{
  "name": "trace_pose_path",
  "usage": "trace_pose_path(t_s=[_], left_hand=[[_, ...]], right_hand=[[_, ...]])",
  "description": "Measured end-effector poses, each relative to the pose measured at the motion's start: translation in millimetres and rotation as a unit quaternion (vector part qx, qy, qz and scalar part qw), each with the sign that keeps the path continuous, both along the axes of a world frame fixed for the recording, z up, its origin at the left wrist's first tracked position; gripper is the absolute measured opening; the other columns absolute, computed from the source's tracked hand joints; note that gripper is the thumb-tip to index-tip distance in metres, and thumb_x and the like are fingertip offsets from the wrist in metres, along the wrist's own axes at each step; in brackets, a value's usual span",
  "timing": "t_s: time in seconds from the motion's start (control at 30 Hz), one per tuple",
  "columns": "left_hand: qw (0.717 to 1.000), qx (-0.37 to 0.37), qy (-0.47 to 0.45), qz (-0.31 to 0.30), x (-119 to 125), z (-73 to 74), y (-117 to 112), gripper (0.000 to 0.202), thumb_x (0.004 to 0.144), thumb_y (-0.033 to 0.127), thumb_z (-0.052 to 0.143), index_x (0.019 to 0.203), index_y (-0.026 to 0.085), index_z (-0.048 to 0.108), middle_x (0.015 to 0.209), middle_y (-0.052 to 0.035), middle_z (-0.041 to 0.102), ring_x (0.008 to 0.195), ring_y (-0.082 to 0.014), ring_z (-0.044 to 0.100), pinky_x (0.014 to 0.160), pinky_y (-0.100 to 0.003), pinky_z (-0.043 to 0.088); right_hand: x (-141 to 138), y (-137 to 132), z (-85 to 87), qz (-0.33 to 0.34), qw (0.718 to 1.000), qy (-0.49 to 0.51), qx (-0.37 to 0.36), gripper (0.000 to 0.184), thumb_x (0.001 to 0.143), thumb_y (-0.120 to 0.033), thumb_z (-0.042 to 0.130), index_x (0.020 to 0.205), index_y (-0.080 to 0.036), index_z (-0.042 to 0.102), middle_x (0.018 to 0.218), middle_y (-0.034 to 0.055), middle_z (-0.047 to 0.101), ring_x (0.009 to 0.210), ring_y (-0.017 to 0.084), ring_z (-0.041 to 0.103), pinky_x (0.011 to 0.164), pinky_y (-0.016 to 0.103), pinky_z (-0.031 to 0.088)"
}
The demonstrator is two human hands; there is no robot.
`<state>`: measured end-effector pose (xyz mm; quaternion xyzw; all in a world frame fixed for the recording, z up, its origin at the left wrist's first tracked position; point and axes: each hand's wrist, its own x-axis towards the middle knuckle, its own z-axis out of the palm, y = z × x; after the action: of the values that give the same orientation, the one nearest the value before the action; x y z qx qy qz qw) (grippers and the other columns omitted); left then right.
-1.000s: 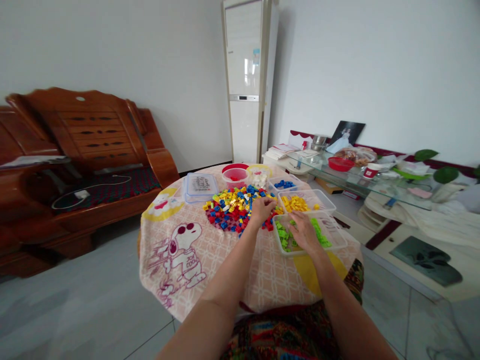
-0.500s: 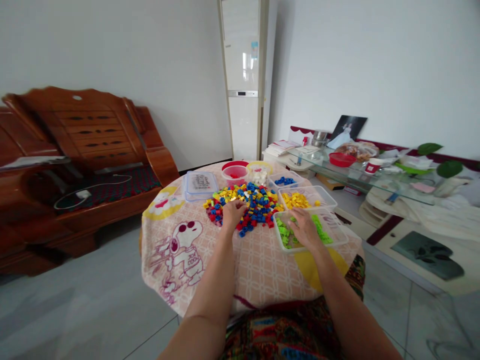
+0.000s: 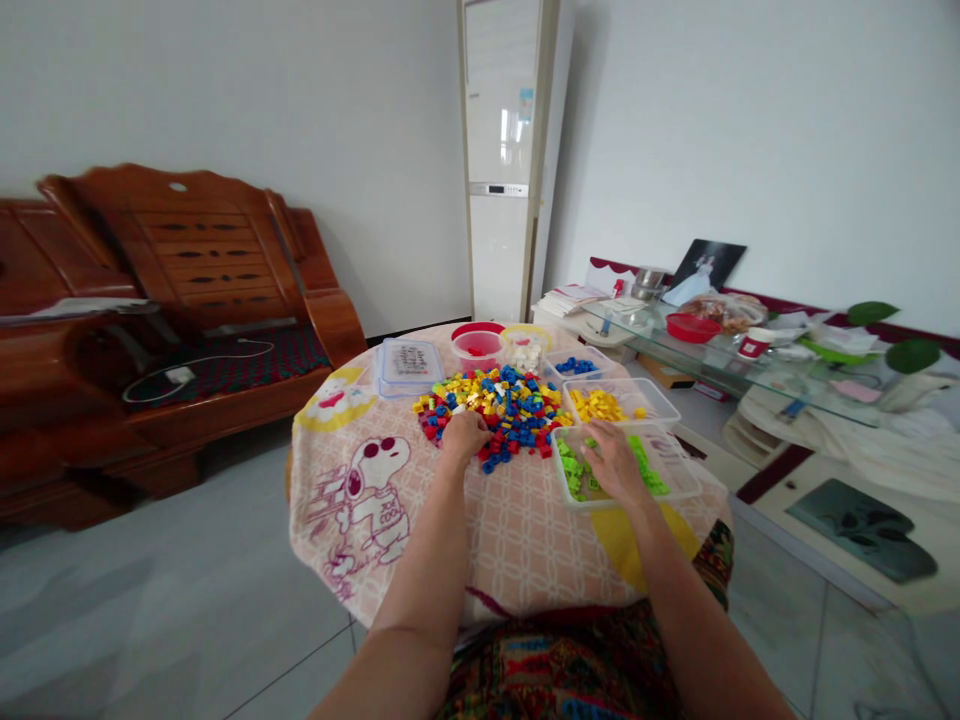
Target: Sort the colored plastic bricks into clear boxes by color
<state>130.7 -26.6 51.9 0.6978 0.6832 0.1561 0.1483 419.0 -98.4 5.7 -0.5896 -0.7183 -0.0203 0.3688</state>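
A mixed heap of small toy building bricks (image 3: 517, 405) in yellow, blue, red and green lies mid-table. At its near left edge is my left hand (image 3: 463, 437), its fingers curled down together among the bricks; whatever they pinch is hidden. My right hand (image 3: 613, 460) hovers over a clear tray of green bricks (image 3: 646, 468), thumb and fingers apart, with no brick visible in them. Just behind that tray sits another clear tray with yellow bricks (image 3: 596, 405). Farther back, blue bricks (image 3: 576, 366) fill part of a third container.
A lidded clear box (image 3: 409, 366) stands left of the heap. Behind the heap are a pink tub (image 3: 478, 346) with red bricks and a pile of white bricks (image 3: 525, 357). A cluttered glass-topped cabinet (image 3: 720, 350) borders the right; a wooden bench (image 3: 202, 270) stands left.
The view has turned slightly left, shifting the scene rightward. My left hand has drawn slightly nearer at the heap's edge. My right hand stays over the green-brick tray.
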Motion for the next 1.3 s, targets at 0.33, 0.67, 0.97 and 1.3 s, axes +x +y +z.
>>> trace_pose_path(t_s=[0.33, 0.67, 0.97, 1.3], left_hand=[[0.954, 0.026, -0.299, -0.001, -2.0, -6.6, 5.3, 0.021, 0.08, 0.012, 0.061, 0.093, 0.013, 0.077, 0.058, 0.0019, 0.066, 0.056, -0.0113, 0.062, 0.061, -0.021, 0.049], [0.844, -0.015, -0.529, -0.089, 55.9, -19.9, 6.4, 0.008, 0.07, 0.01, 0.07, 0.078, 0.014, 0.071, 0.061, 0.0012, 0.068, 0.052, -0.0103, 0.063, 0.055, -0.021, 0.053], [0.809, 0.009, -0.546, -0.217, 143.6, -7.6, 13.7, 0.04, 0.078, 0.007, 0.063, 0.117, 0.013, 0.07, 0.099, -0.0092, 0.077, 0.085, -0.0167, 0.074, 0.081, -0.031, 0.06], [0.96, 0.115, -0.107, -0.23, 69.4, -13.3, -5.7, 0.025, 0.079, 0.011, 0.065, 0.096, 0.022, 0.08, 0.102, -0.0063, 0.076, 0.103, -0.0213, 0.068, 0.099, -0.032, 0.05]], right_hand=[[-1.6, -3.3, 4.3, 0.002, 1.0, -0.001, -0.011, 0.036, 0.088, -0.02, 0.054, 0.121, -0.016, 0.069, 0.131, 0.0154, 0.064, 0.129, 0.028, 0.053, 0.116, 0.048, 0.039], [-0.6, 0.4, -0.2, 0.002, 1.0, 0.006, 0.0, 0.041, 0.085, -0.02, 0.054, 0.123, -0.02, 0.069, 0.13, 0.0129, 0.065, 0.128, 0.028, 0.054, 0.114, 0.052, 0.04], [-1.1, -0.5, 3.1, 0.016, 1.0, 0.002, -0.009, 0.043, 0.085, -0.017, 0.055, 0.126, -0.02, 0.067, 0.132, 0.0127, 0.063, 0.129, 0.027, 0.052, 0.114, 0.049, 0.04], [-2.0, -0.9, 3.0, 0.004, 1.0, 0.008, -0.019, 0.043, 0.086, -0.021, 0.055, 0.126, -0.018, 0.068, 0.132, 0.0135, 0.064, 0.129, 0.027, 0.053, 0.116, 0.049, 0.039]])
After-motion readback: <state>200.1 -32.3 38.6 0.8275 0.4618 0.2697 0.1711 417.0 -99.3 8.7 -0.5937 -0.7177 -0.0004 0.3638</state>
